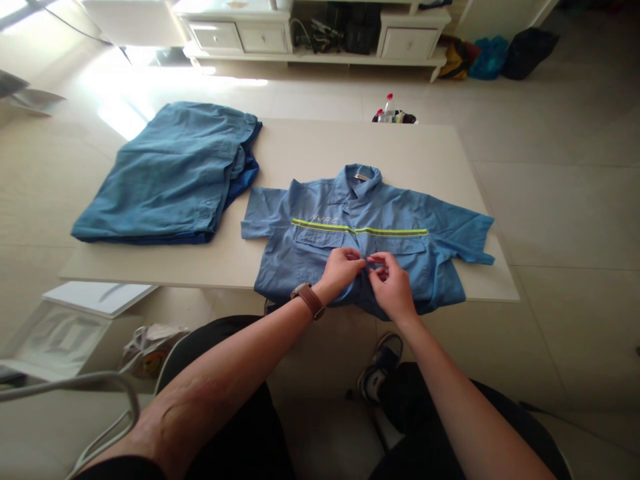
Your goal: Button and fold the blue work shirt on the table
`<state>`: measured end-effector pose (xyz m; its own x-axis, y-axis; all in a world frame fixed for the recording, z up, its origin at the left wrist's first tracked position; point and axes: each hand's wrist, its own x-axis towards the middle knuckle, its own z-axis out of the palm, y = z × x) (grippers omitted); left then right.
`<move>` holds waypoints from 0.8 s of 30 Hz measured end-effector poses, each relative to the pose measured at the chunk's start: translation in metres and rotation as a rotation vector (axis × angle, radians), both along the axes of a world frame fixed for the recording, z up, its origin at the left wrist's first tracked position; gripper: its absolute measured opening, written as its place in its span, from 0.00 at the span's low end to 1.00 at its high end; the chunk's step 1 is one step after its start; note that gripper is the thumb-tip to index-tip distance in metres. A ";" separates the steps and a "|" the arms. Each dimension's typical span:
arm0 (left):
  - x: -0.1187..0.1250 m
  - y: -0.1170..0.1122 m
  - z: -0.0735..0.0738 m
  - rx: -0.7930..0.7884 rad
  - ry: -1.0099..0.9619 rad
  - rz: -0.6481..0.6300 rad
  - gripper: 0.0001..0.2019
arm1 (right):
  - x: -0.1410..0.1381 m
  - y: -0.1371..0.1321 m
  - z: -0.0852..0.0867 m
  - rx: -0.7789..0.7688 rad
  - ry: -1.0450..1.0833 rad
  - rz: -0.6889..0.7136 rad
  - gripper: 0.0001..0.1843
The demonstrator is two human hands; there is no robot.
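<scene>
A blue short-sleeved work shirt [320,193] lies face up on the white table, collar toward the far side. A yellow-green and grey stripe crosses its chest above two flap pockets. Its lower part hangs over the near table edge. My left hand [343,270], with a brown-strapped watch on the wrist, pinches the front placket just below the stripe. Close beside it, my right hand [393,283] pinches the same placket from the other side. The fingertips almost meet, and any button between them is too small to make out.
Folded blue garments [170,173] are stacked at the left of the white table [310,143]. Bottles with red caps [389,107] show behind the far edge. A white cabinet [260,40] stands at the back, with bags [490,57] beside it. A white box [75,327] sits at lower left.
</scene>
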<state>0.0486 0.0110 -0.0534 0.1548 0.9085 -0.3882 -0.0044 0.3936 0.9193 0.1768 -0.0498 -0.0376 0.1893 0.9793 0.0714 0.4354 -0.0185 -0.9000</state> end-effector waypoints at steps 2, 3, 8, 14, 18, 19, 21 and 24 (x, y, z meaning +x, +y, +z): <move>0.001 -0.001 0.001 -0.009 -0.019 0.020 0.06 | 0.001 0.000 0.001 0.009 -0.015 -0.008 0.11; 0.001 -0.001 0.002 -0.013 -0.025 0.023 0.06 | 0.001 0.000 0.001 0.013 -0.025 -0.012 0.11; 0.001 -0.002 0.005 0.002 -0.016 -0.005 0.07 | 0.004 0.001 0.001 0.048 -0.099 -0.034 0.08; 0.000 -0.002 0.003 0.045 -0.015 -0.008 0.07 | 0.006 0.002 0.002 0.069 -0.128 -0.011 0.06; 0.001 -0.005 0.005 -0.010 -0.066 0.004 0.05 | 0.006 0.002 0.001 0.077 -0.129 -0.022 0.05; 0.002 -0.005 0.006 -0.030 -0.082 0.005 0.05 | 0.006 0.002 0.001 0.082 -0.130 -0.024 0.05; 0.002 -0.006 0.008 -0.058 -0.100 0.008 0.06 | 0.006 0.002 0.001 0.086 -0.137 -0.023 0.06; 0.002 -0.006 0.009 -0.067 -0.096 0.017 0.06 | 0.006 0.002 0.001 0.080 -0.151 -0.019 0.07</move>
